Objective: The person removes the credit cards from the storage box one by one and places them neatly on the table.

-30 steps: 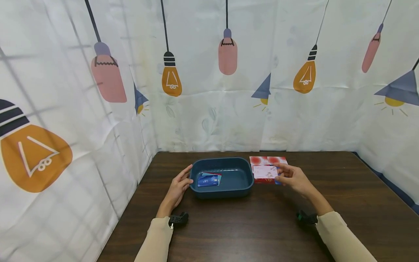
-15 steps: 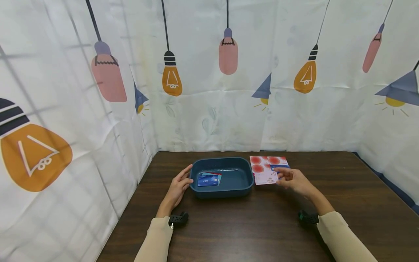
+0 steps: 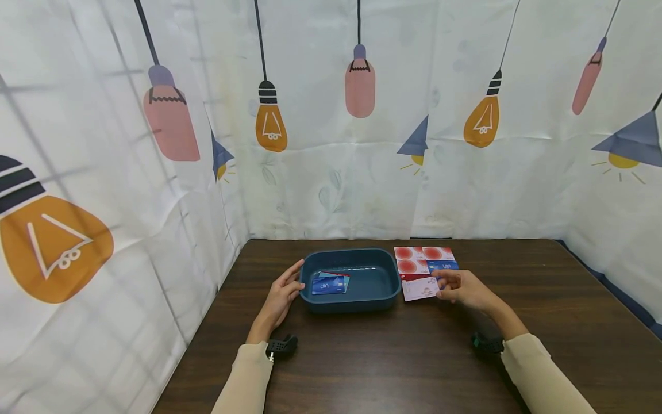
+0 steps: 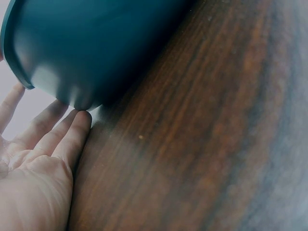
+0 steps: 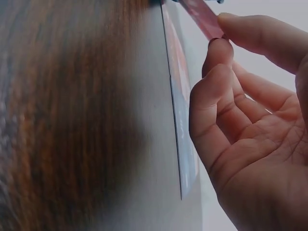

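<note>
A dark blue rectangular tray [image 3: 362, 305] stands on the table, with a few cards lying in its left part, a blue card [image 3: 328, 286] on top. My left hand [image 3: 278, 300] touches the tray's left end; in the left wrist view its fairly straight fingers [image 4: 72, 137] rest against the outer wall. To the right of the tray, my right hand [image 3: 468, 289] pinches a pale pink card [image 3: 419, 289] between thumb and finger. Just behind it lie several red-and-white cards [image 3: 412, 266] and a blue card [image 3: 442, 265]. In the right wrist view, the pinched card [image 5: 204, 19] appears above the table.
The brown wooden table [image 3: 372, 368] reaches back to a white curtain [image 3: 331, 190] with printed lamps. Another curtain side [image 3: 155, 287] runs along the table's left edge. Dark bands with small devices [image 3: 282, 346] sit at both wrists.
My right hand has drawn the pale pink card toward me, off the middle of the card group, uncovering more of the red and blue cards. My left hand and the tray stay put.
</note>
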The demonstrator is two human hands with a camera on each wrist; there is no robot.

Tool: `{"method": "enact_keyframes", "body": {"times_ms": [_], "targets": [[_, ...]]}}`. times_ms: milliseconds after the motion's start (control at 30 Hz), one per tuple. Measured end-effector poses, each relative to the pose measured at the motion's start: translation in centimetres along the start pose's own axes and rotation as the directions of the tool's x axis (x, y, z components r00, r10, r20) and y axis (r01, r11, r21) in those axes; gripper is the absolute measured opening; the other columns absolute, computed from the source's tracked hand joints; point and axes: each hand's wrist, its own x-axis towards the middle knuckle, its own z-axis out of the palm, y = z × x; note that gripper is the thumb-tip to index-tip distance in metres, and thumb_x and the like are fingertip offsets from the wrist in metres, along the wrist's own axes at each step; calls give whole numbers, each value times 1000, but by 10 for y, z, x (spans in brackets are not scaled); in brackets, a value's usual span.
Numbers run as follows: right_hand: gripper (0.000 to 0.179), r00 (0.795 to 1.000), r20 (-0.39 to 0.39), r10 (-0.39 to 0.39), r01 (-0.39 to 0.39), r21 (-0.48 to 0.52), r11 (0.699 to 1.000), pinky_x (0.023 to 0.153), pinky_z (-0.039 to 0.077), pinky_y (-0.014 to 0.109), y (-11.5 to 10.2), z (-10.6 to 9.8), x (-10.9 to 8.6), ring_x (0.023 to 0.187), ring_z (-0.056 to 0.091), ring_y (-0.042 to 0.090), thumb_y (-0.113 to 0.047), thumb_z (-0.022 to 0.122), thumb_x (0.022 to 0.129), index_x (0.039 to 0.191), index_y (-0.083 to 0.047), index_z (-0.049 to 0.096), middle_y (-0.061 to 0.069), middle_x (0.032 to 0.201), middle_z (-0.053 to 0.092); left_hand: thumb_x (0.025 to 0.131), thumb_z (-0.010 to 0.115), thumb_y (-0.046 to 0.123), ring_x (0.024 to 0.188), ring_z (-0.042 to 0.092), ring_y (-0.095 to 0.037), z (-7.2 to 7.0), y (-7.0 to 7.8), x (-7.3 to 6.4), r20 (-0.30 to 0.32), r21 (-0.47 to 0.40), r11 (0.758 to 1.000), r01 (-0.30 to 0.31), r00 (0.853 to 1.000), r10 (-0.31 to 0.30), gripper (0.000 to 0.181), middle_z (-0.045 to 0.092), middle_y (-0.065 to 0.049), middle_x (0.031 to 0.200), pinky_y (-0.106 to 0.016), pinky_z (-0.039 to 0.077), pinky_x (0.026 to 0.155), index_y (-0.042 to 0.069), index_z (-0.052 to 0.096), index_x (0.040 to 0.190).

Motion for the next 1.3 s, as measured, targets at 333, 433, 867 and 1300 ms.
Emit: {"method": "enact_keyframes", "body": {"times_ms": [333, 433, 867, 1300], "targets": [[61, 998, 58, 20, -16, -70, 997, 62, 52, 25, 3, -2, -1, 73, 57, 14, -18, 76, 92, 142, 6, 53, 16, 103, 63, 100, 54, 4, 157, 23, -31, -1, 0, 0, 9, 0, 1000, 0, 1000, 0, 64, 30, -10, 167, -58, 23, 123, 21, 38, 160], [60, 996, 84, 15, -8, -91, 996, 60, 51, 26, 4, -3, 0, 70, 56, 12, -17, 76, 91, 141, 8, 53, 14, 100, 63, 100, 54, 4, 156, 24, -31, -1, 0, 1, 8, 1, 1000, 1, 1000, -1, 64, 31, -10, 167, -58, 24, 123, 21, 38, 160], [51, 988, 156, 10, 14, -156, 988, 60, 49, 24, 3, 2, 1, 69, 56, 10, -17, 75, 92, 132, 9, 58, 7, 89, 63, 100, 54, 5, 156, 24, -29, -2, -2, 1, -2, 0, 1000, 8, 1000, -8, 63, 31, -8, 166, -57, 24, 123, 24, 40, 158], [50, 987, 160, -13, 44, -192, 981, 61, 46, 22, 0, 4, -1, 69, 53, 9, -14, 76, 91, 131, 10, 58, 6, 85, 61, 100, 55, 7, 155, 26, -28, -3, -4, 2, -4, 10, 1000, 6, 1000, -6, 62, 32, -6, 166, -56, 26, 123, 25, 41, 158]]}}
